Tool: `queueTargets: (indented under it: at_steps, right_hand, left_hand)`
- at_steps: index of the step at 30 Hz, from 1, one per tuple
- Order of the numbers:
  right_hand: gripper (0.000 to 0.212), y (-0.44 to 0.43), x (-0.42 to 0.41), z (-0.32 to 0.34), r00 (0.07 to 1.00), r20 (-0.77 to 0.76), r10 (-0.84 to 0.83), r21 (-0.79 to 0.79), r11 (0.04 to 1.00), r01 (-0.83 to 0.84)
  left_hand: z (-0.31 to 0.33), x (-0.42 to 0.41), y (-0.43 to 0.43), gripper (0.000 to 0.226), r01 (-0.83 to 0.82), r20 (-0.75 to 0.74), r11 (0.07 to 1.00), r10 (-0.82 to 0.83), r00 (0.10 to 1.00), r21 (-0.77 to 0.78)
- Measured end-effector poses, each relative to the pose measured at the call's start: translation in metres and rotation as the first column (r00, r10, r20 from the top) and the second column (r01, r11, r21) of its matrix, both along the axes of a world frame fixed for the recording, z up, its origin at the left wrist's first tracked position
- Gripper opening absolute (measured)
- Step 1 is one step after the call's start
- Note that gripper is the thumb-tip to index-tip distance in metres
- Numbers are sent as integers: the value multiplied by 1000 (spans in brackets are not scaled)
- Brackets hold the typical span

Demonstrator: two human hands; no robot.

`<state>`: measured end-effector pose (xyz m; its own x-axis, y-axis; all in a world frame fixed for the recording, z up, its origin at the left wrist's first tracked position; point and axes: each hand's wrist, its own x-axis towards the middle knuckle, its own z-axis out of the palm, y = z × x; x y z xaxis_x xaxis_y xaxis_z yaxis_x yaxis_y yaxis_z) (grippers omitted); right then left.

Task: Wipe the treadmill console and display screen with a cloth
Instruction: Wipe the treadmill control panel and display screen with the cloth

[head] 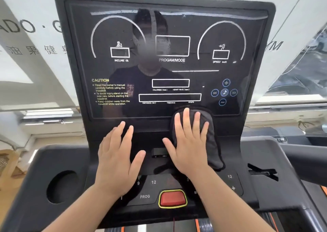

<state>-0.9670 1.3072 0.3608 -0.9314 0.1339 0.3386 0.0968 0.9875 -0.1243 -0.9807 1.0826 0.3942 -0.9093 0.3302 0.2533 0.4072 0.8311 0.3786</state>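
Observation:
The black treadmill console fills the view, with its glossy dark display screen tilted up in front of me. A dark grey cloth lies flat against the console just under the screen's lower edge. My right hand presses on the cloth with fingers spread, fingertips reaching the screen's bottom edge. My left hand rests flat on the bare console to the left of the cloth, fingers apart, holding nothing.
A red stop button with a yellow rim sits below my hands, with number keys and a PROG key beside it. A round cup holder is at the left. A slotted recess is on the right tray. A window lies behind.

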Motion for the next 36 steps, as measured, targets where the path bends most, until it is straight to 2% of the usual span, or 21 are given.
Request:
queueTargets:
  at_steps: [6,13,17,20,23,26,29,31,34,36]
  right_hand:
    - [86,59,-42,53,962,-121,-243,-72,969,236]
    - [88,64,-119,165,937,-288,-197,-32,980,197]
    - [88,20,-144,186,939,-335,-77,77,991,108]
    - [83,-3,-138,163,938,-322,129,244,969,-50]
    - [79,-3,-112,119,900,-224,374,405,875,-264]
    - [81,36,-89,89,878,-178,444,521,799,-299]
    - [84,88,-85,103,924,-244,294,494,857,-143]
    - [85,105,-95,130,950,-283,135,383,923,-17]
    - [86,87,-124,175,938,-344,-45,172,979,110]
    - [89,58,-145,197,921,-382,-75,114,985,128]
  left_hand:
    - [25,-23,9,71,-18,-79,1000,17,997,-12]
    - [53,-49,12,70,-71,-145,997,77,986,42]
    - [55,-56,11,69,-91,-161,992,103,982,83]
    - [53,-59,11,71,-104,-160,991,117,980,86]
    - [53,-59,11,71,-98,-157,992,109,982,75]
    - [58,-59,6,70,-72,-153,993,85,985,94]
    - [65,-62,-6,70,-24,-180,994,43,983,108]
    - [66,-65,-14,66,-13,-235,993,39,971,114]
    - [65,-68,-16,66,-52,-218,988,82,973,143]
    - [64,-69,-14,67,-56,-202,985,89,975,163]
